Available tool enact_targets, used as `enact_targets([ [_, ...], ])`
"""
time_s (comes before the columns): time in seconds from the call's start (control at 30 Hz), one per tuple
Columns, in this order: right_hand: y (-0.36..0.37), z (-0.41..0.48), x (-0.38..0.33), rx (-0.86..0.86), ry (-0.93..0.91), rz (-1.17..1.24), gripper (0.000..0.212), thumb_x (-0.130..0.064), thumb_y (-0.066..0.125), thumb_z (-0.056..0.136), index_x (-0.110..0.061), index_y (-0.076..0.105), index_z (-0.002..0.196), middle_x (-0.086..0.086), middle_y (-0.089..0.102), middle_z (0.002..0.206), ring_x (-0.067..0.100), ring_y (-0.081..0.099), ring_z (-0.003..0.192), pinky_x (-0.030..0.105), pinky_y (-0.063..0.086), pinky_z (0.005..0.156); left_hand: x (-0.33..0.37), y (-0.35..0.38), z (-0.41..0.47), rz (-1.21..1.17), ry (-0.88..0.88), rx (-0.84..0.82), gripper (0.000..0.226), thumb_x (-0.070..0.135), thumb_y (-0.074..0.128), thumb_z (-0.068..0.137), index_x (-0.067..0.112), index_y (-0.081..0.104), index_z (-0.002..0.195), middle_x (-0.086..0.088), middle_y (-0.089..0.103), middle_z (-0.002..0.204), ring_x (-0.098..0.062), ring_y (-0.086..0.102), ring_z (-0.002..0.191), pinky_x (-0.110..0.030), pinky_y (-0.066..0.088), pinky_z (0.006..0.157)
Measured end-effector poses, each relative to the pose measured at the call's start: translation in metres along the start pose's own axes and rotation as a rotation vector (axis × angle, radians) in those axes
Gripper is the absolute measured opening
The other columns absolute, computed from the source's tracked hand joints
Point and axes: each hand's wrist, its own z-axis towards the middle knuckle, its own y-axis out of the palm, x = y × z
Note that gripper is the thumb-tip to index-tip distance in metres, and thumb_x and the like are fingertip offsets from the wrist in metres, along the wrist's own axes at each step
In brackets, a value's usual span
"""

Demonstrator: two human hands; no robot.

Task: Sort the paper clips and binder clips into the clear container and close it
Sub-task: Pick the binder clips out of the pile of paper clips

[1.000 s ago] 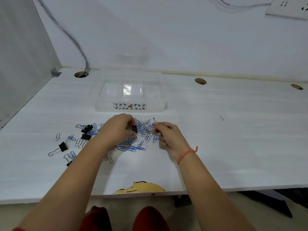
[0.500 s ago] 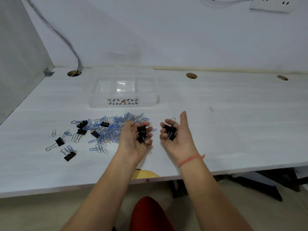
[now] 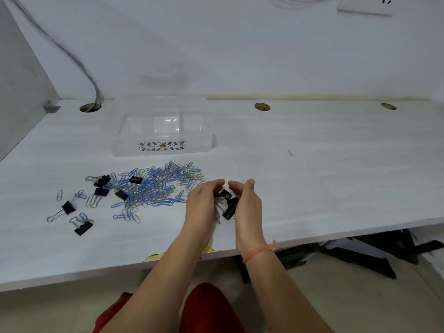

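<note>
Head view: loose binder clips (image 3: 68,207) and blue paper clips (image 3: 156,186) lie on the worktop (image 3: 28,188) before the clear container (image 3: 163,145). Further right, the left grip (image 3: 201,205) and right grip (image 3: 248,205) curl around a black bunch (image 3: 228,203) of binder clips between them. Keep the 2 palms close underneath when carrying, so none falls.

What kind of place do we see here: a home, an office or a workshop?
Probably an office workstation: a white desk with round cable holes, cables running down into one of them, and a wall socket above. Blue paper clips and black binder clips lie on it.
</note>
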Motion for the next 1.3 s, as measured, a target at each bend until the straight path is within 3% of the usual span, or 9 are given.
enact_targets([
  [0.13, 0.003, 0.003, 0.006, 0.049, -0.064, -0.018, 0.044, -0.036, 0.029, 0.100, -0.016, 0.068, 0.108, -0.004, 0.068, 0.111, 0.007, 0.061, 0.105, 0.027, 0.045, 0.095, -0.001, 0.001, 0.000, 0.049, 0.048, -0.002, 0.035, 0.022, 0.039, 0.097, 0.006, 0.069, 0.105, -0.004, 0.071, 0.106, -0.003, 0.064, 0.090, -0.004, 0.047, 0.056],
  [0.23, 0.005, 0.006, 0.004, 0.081, -0.173, -0.098, 0.032, -0.019, 0.037, 0.097, -0.021, 0.068, 0.102, -0.006, 0.068, 0.109, 0.008, 0.061, 0.107, 0.030, 0.049, 0.096, 0.000, 0.001, 0.002, 0.114, 0.131, -0.006, 0.032, 0.017, 0.035, 0.097, 0.006, 0.065, 0.105, -0.003, 0.070, 0.105, -0.002, 0.063, 0.095, -0.002, 0.046, 0.060],
  [0.43, 0.013, 0.010, -0.003, 0.066, -0.207, -0.073, 0.035, 0.000, 0.040, 0.089, -0.021, 0.068, 0.093, -0.003, 0.068, 0.098, 0.018, 0.066, 0.100, 0.030, 0.055, 0.087, 0.003, -0.012, 0.010, 0.171, 0.227, 0.125, 0.023, 0.014, 0.045, 0.094, 0.017, 0.066, 0.086, 0.003, 0.068, 0.094, -0.013, 0.062, 0.097, -0.022, 0.046, 0.082],
  [0.6, 0.030, 0.010, -0.011, -0.023, -0.155, -0.058, 0.031, 0.004, 0.044, 0.087, -0.014, 0.067, 0.097, 0.000, 0.068, 0.095, 0.013, 0.068, 0.086, 0.023, 0.055, 0.077, 0.019, -0.040, 0.010, 0.109, 0.236, 0.257, 0.017, 0.013, 0.051, 0.093, 0.018, 0.065, 0.085, 0.002, 0.068, 0.087, -0.013, 0.062, 0.082, -0.023, 0.048, 0.074],
  [0.8, 0.085, 0.001, -0.001, -0.279, -0.133, -0.202, 0.023, -0.001, 0.055, 0.084, -0.021, 0.067, 0.088, 0.009, 0.069, 0.095, 0.021, 0.064, 0.087, 0.035, 0.056, 0.084, 0.038, -0.098, 0.007, 0.183, 0.299, 0.393, 0.008, 0.015, 0.058, 0.087, 0.014, 0.066, 0.087, -0.003, 0.065, 0.080, -0.017, 0.059, 0.075, -0.031, 0.049, 0.072],
  [0.9, 0.117, -0.008, 0.003, -0.404, -0.222, -0.327, 0.020, -0.001, 0.057, 0.083, -0.015, 0.069, 0.092, 0.004, 0.067, 0.089, 0.016, 0.062, 0.082, 0.031, 0.054, 0.081, 0.049, -0.131, 0.004, 0.338, 0.358, 0.481, 0.006, 0.017, 0.060, 0.083, 0.016, 0.066, 0.085, -0.003, 0.067, 0.078, -0.020, 0.060, 0.072, -0.033, 0.048, 0.067],
  [1.03, 0.148, -0.019, 0.010, -0.533, -0.476, -0.735, 0.026, -0.003, 0.055, 0.084, -0.011, 0.070, 0.103, 0.006, 0.070, 0.103, 0.015, 0.060, 0.085, 0.023, 0.047, 0.081, 0.066, -0.183, -0.001, 0.789, 0.330, 0.539, 0.008, 0.014, 0.062, 0.079, 0.017, 0.067, 0.085, 0.002, 0.067, 0.079, -0.022, 0.062, 0.073, -0.033, 0.050, 0.068],
  [1.13, 0.164, -0.022, 0.018, -0.565, -0.594, -0.978, 0.031, -0.004, 0.051, 0.085, -0.013, 0.067, 0.111, 0.011, 0.064, 0.111, 0.025, 0.061, 0.099, 0.028, 0.045, 0.086, 0.074, -0.211, -0.007, 1.079, 0.237, 0.449, 0.008, 0.015, 0.066, 0.075, 0.020, 0.065, 0.081, 0.001, 0.065, 0.083, -0.021, 0.062, 0.078, -0.025, 0.041, 0.059],
  [1.3, 0.180, -0.026, 0.023, -0.610, -0.609, -1.179, 0.033, -0.001, 0.053, 0.084, -0.014, 0.068, 0.110, 0.012, 0.061, 0.116, 0.030, 0.060, 0.105, 0.029, 0.046, 0.084, 0.075, -0.228, -0.007, 1.243, 0.164, 0.298, 0.019, 0.019, 0.073, 0.069, 0.022, 0.062, 0.084, 0.001, 0.061, 0.089, -0.019, 0.059, 0.083, -0.017, 0.035, 0.057],
])
